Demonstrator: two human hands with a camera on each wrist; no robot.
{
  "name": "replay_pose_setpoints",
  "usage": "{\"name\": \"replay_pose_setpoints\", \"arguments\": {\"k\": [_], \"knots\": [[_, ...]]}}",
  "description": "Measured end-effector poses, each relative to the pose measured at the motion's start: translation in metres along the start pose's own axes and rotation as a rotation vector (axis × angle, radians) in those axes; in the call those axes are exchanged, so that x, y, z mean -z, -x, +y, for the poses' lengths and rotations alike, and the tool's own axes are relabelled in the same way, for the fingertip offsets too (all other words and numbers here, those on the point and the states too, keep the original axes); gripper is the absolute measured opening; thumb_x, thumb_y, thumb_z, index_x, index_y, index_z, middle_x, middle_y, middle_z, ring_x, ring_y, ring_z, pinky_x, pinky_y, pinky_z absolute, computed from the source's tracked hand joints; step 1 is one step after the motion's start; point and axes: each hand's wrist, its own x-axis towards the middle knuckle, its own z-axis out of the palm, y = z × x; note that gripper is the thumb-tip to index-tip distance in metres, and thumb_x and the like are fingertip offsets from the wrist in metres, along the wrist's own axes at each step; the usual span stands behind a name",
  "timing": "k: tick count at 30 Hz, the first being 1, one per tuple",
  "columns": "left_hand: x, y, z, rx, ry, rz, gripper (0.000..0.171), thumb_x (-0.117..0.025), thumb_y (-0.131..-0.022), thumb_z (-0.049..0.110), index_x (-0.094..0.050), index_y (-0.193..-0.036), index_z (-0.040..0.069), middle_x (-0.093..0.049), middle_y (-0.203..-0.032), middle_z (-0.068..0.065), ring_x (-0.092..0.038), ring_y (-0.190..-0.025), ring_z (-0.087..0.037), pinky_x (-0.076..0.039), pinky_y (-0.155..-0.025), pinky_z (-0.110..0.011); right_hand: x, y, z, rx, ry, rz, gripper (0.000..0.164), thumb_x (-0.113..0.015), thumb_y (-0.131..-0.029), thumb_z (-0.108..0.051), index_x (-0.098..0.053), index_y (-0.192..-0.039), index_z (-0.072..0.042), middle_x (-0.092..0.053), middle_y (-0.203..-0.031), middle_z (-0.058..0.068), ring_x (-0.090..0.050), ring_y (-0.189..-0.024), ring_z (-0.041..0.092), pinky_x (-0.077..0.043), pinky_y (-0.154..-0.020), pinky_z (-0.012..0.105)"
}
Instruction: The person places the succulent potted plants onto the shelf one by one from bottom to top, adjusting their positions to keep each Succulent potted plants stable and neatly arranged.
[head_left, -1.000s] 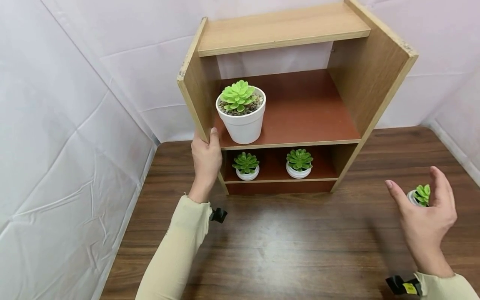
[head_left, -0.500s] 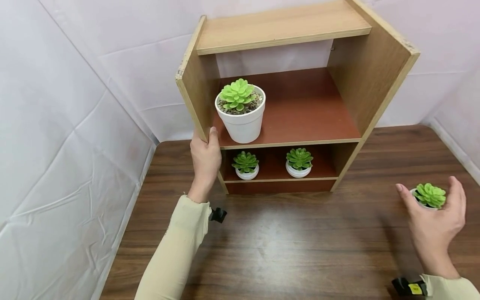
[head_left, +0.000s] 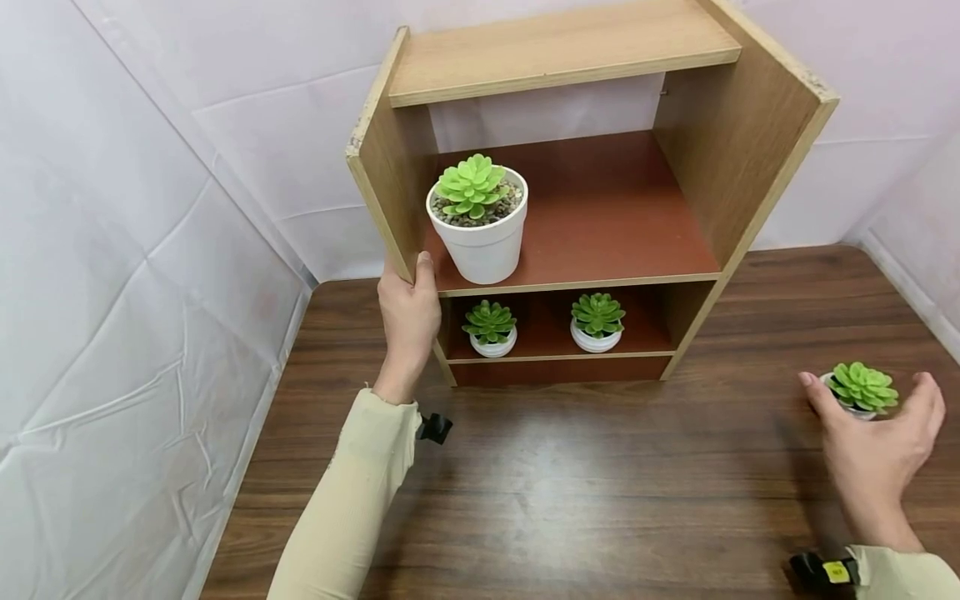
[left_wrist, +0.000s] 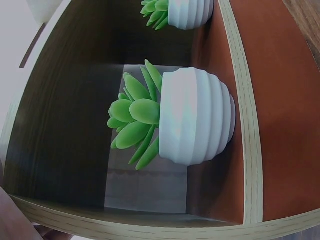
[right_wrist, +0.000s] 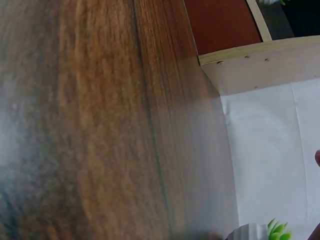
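Observation:
My left hand (head_left: 408, 321) grips the front edge of the left side panel of a wooden shelf unit (head_left: 750, 158), thumb on the inner side. Out to the right, my right hand (head_left: 877, 450) is spread around a small succulent (head_left: 862, 387) in a white pot, thumb at its left. A gap shows between the fingers and the leaves. In the right wrist view this ribbed pot (right_wrist: 248, 232) shows at the bottom edge. A larger potted succulent (head_left: 483, 242) stands on the middle shelf at the left, above my left hand's level.
Two small potted succulents stand on the lower shelf, one at the left (head_left: 491, 337) and one right of centre (head_left: 597, 333). The unit rests on a dark wood-grain table (head_left: 555, 475). White cloth walls (head_left: 187, 208) enclose the table at the back and sides.
My right hand has moved right and slightly down, so more of the small succulent shows between thumb and fingers. My left hand keeps its grip on the panel.

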Motion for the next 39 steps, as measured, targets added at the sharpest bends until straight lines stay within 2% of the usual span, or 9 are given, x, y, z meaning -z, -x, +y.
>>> {"name": "replay_pose_setpoints", "arguments": {"k": [7,9,17,20,24,27,32,35,39], "knots": [[0.002,0.000,-0.001,-0.004,-0.003,0.015,0.032,-0.053,-0.098,0.012,-0.058,-0.123,-0.007,-0.065,-0.111,-0.020,-0.060,-0.100,-0.021,-0.046,-0.086,-0.036,-0.001,-0.004,0.007,-0.159,-0.029,-0.058,0.097,-0.081,-0.077,-0.039,-0.026,-0.153,-0.016,-0.025,-0.153,0.010,-0.023,-0.139,0.022,-0.013,-0.113,0.031],[0.002,0.000,-0.001,0.000,-0.002,0.015,0.033,-0.053,-0.098,0.013,-0.058,-0.124,-0.007,-0.065,-0.112,-0.020,-0.060,-0.101,-0.022,-0.046,-0.087,-0.036,-0.001,-0.004,0.010,-0.191,-0.029,-0.076,0.095,-0.079,-0.079,-0.041,-0.025,-0.153,-0.016,-0.024,-0.153,0.010,-0.022,-0.140,0.020,-0.013,-0.113,0.031],[0.000,0.000,0.000,0.001,0.008,0.000,0.034,-0.052,-0.098,0.012,-0.057,-0.125,-0.007,-0.064,-0.114,-0.020,-0.060,-0.103,-0.021,-0.046,-0.088,-0.035,-0.002,-0.006,0.025,-0.361,-0.155,-0.092,0.094,-0.078,-0.082,-0.034,-0.020,-0.155,-0.020,-0.018,-0.156,0.001,-0.015,-0.142,0.010,-0.018,-0.112,0.028],[0.000,0.000,0.000,-0.003,0.008,0.004,0.034,-0.052,-0.098,0.011,-0.057,-0.125,-0.007,-0.065,-0.114,-0.019,-0.060,-0.104,-0.021,-0.046,-0.088,-0.036,-0.003,-0.008,0.027,-0.389,-0.231,-0.090,0.096,-0.081,-0.081,-0.027,-0.020,-0.155,-0.020,-0.020,-0.156,0.000,-0.017,-0.140,0.007,-0.018,-0.110,0.023],[0.000,0.000,0.000,-0.003,0.003,0.003,0.034,-0.052,-0.098,0.011,-0.057,-0.126,-0.007,-0.065,-0.114,-0.019,-0.060,-0.103,-0.021,-0.046,-0.088,-0.036,-0.006,-0.010,0.031,-0.422,-0.414,-0.085,0.098,-0.083,-0.078,-0.011,-0.021,-0.154,-0.019,-0.021,-0.156,-0.001,-0.017,-0.139,0.004,-0.018,-0.108,0.016],[0.000,0.000,-0.001,0.000,-0.002,-0.003,0.034,-0.052,-0.098,0.012,-0.057,-0.125,-0.007,-0.065,-0.113,-0.020,-0.061,-0.102,-0.021,-0.047,-0.087,-0.036,-0.008,-0.010,0.036,-0.431,-0.503,-0.084,0.099,-0.082,-0.078,-0.003,-0.021,-0.154,-0.018,-0.020,-0.157,-0.001,-0.014,-0.140,0.003,-0.015,-0.107,0.014],[0.000,0.000,0.000,-0.001,-0.002,-0.005,0.034,-0.052,-0.098,0.013,-0.058,-0.124,-0.007,-0.065,-0.113,-0.020,-0.060,-0.102,-0.021,-0.046,-0.088,-0.036,-0.011,-0.011,0.043,-0.417,-0.553,-0.069,0.094,-0.081,-0.075,0.006,-0.030,-0.151,-0.016,-0.027,-0.153,0.000,-0.016,-0.140,0.006,-0.013,-0.108,0.014],[0.000,0.000,-0.001,-0.008,0.000,-0.001,0.033,-0.052,-0.098,0.013,-0.058,-0.124,-0.007,-0.065,-0.113,-0.020,-0.060,-0.102,-0.021,-0.046,-0.088,-0.036,-0.012,-0.013,0.044,-0.408,-0.595,-0.054,0.089,-0.080,-0.073,0.011,-0.038,-0.147,-0.016,-0.034,-0.148,-0.001,-0.021,-0.139,0.008,-0.017,-0.107,0.014],[-0.007,0.003,0.000,-0.009,0.011,-0.013,0.033,-0.052,-0.098,0.012,-0.058,-0.124,-0.007,-0.065,-0.112,-0.019,-0.060,-0.102,-0.021,-0.046,-0.088,-0.036,-0.003,-0.014,0.050,-0.414,-0.623,-0.017,0.085,-0.079,-0.071,0.016,-0.047,-0.142,-0.015,-0.041,-0.142,-0.002,-0.028,-0.137,0.010,-0.025,-0.104,0.014]]}}
